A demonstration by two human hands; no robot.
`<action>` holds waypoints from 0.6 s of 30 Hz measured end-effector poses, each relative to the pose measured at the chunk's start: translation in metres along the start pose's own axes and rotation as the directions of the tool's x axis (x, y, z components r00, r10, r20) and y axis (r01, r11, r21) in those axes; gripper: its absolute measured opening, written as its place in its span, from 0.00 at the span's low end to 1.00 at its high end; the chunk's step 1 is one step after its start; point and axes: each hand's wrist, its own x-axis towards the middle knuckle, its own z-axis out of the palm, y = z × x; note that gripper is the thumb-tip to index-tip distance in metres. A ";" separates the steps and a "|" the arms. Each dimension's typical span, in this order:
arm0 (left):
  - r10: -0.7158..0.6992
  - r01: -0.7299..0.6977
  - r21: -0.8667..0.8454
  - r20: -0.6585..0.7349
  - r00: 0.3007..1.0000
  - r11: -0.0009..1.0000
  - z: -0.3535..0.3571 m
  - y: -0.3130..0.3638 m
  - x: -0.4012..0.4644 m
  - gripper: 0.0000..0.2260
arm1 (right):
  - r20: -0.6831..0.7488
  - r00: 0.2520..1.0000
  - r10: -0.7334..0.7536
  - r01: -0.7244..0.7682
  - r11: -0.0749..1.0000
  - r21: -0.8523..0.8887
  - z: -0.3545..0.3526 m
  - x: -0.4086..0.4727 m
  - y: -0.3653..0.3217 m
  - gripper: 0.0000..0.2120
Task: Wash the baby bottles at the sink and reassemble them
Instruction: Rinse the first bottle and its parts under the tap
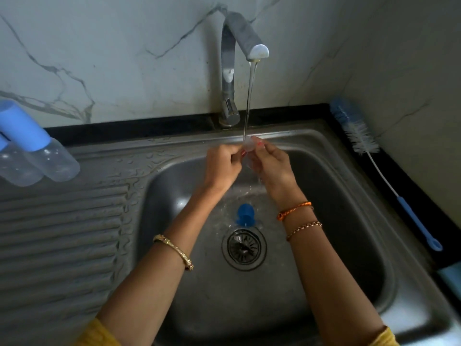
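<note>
Gleaming steel sink (389,318), marble wall (112,46)

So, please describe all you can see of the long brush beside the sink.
The bottle brush lies flat on the dark counter right of the sink, untouched. Its head, blue bristles at the tip and white below, points toward the wall. A thin white stem leads to a blue handle ending in a loop.

both hands (245,163) pinching clear teat (250,146) under tap (243,36) stream, blue cap (245,216) nr drain
</note>
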 end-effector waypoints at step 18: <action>-0.421 0.499 -0.033 0.491 0.763 0.866 -0.029 0.007 -0.038 0.09 | 0.311 0.946 -0.087 0.320 0.383 -0.866 -0.015 -0.024 -0.027 0.06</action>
